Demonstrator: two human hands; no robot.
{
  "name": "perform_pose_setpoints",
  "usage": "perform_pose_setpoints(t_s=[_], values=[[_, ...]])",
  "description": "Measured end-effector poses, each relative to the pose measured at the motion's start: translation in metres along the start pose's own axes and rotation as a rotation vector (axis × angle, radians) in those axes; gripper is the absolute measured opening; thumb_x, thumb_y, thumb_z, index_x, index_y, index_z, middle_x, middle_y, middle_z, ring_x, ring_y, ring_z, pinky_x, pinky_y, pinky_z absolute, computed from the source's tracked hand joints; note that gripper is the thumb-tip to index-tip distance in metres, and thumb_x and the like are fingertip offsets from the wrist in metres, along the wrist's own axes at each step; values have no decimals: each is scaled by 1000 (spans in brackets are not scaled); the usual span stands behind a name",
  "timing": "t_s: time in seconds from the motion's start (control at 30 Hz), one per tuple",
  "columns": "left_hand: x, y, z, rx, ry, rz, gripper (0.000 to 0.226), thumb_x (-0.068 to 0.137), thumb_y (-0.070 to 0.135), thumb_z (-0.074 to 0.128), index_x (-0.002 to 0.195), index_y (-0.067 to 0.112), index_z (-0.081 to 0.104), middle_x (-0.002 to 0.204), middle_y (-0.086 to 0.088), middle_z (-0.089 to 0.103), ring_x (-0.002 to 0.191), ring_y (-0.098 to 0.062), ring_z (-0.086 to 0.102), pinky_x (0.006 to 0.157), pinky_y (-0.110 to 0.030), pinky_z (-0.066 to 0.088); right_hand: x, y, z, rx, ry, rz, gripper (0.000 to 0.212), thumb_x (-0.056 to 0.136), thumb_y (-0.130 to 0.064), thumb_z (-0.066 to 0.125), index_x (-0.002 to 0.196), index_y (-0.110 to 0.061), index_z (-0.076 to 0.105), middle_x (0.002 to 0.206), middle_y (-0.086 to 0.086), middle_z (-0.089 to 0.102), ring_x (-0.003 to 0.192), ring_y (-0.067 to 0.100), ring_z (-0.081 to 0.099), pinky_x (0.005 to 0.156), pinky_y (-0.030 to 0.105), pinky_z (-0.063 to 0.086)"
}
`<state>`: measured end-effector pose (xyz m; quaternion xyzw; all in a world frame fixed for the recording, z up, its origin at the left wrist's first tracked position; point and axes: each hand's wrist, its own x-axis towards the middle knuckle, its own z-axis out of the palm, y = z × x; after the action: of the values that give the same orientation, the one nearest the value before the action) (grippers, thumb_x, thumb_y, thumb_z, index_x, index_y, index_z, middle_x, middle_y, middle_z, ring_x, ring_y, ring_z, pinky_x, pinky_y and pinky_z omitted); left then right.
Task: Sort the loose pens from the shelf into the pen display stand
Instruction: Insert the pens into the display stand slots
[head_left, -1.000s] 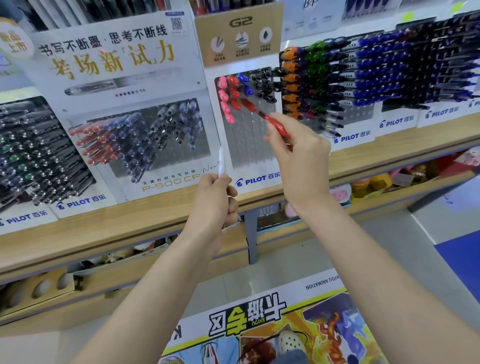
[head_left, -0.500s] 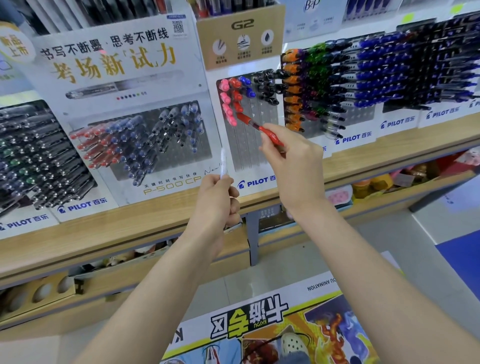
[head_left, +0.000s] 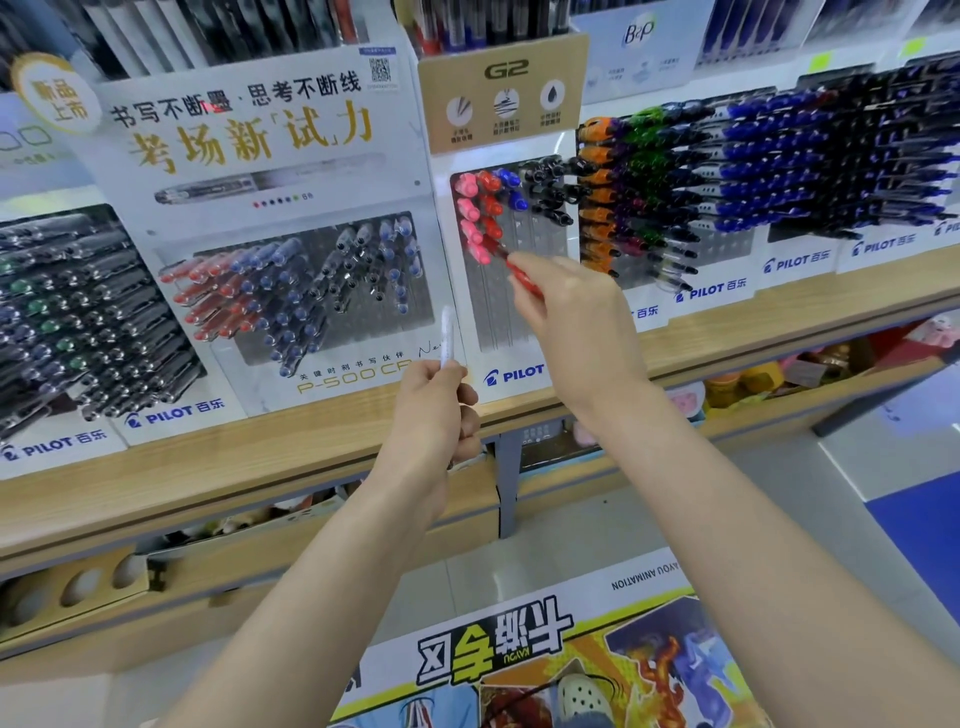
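Hands both held pens in the head view. The right hand (head_left: 576, 312) pinched a red pen (head_left: 521, 271), its far end at the red column of the G2 pen display stand (head_left: 498, 322), just beside the pink pens (head_left: 470, 223). The left hand (head_left: 434, 415) gripped a white pen (head_left: 448, 332) upright in front of the wooden shelf (head_left: 260, 467).
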<state>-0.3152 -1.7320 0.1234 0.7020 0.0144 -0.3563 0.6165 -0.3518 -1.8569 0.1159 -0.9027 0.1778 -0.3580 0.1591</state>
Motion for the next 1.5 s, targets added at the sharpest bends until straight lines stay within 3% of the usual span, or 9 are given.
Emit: perform_pose_setpoints(t_s=[0.5,0.77,0.9,0.97,1.07,1.17,1.27,1.37,1.5], values=[[-1,4,-11,-22,15,9,14,98,14,36,88,15,45,73,0,41,47,-10,29,30,-15,21,20,-14,9,-111,-111,190,18,97,-6,43,110,-5,55,100,13,61,82,27,56,61,29,33],[-1,8,-20,-19,18,-31,8,94,17,41,92,16,49,70,1,36,43,-10,31,32,-16,25,15,-16,-3,5,-6,95,18,93,-16,54,103,-2,61,86,13,66,76,28,62,66,43,52],[4,10,-23,-35,36,-54,12,94,19,44,88,19,54,68,1,41,54,-12,42,47,-23,42,19,-15,3,11,-31,107,17,91,-13,56,100,-1,63,81,15,67,73,31,62,66,45,52],[7,10,-25,-59,42,-85,12,93,21,47,86,21,57,66,0,44,56,-13,45,74,-42,57,21,-12,4,7,-72,136,18,93,-13,53,103,-1,63,81,15,66,73,30,61,67,44,52],[9,12,-27,-73,51,-94,13,92,20,49,84,22,58,70,0,46,59,-13,46,95,-57,46,25,-7,4,-33,-120,159,19,95,-12,50,100,-1,64,77,15,65,70,29,59,64,43,50],[13,12,-30,-85,44,-81,14,93,19,49,84,21,59,73,0,46,61,-12,45,91,-50,51,26,-7,8,-14,-84,171,17,94,-11,53,97,0,65,75,15,65,67,29,59,62,43,50],[14,13,-32,-77,52,-25,13,95,18,48,95,15,60,75,1,46,62,-11,44,63,-23,46,27,-8,12,-4,-70,212,17,93,-12,54,100,0,65,78,15,67,71,30,61,65,41,51],[12,13,-33,-36,15,-2,17,97,22,45,102,17,61,75,4,45,66,-12,42,53,-27,35,29,-8,15,19,-65,242,19,92,-13,56,103,-1,65,83,16,68,77,29,63,71,42,53],[11,9,-33,-23,-26,16,22,100,26,42,104,21,63,82,4,49,83,-17,44,73,-33,38,30,-10,14,6,-78,265,20,92,-16,56,104,-2,64,88,16,69,82,29,63,75,43,52]])
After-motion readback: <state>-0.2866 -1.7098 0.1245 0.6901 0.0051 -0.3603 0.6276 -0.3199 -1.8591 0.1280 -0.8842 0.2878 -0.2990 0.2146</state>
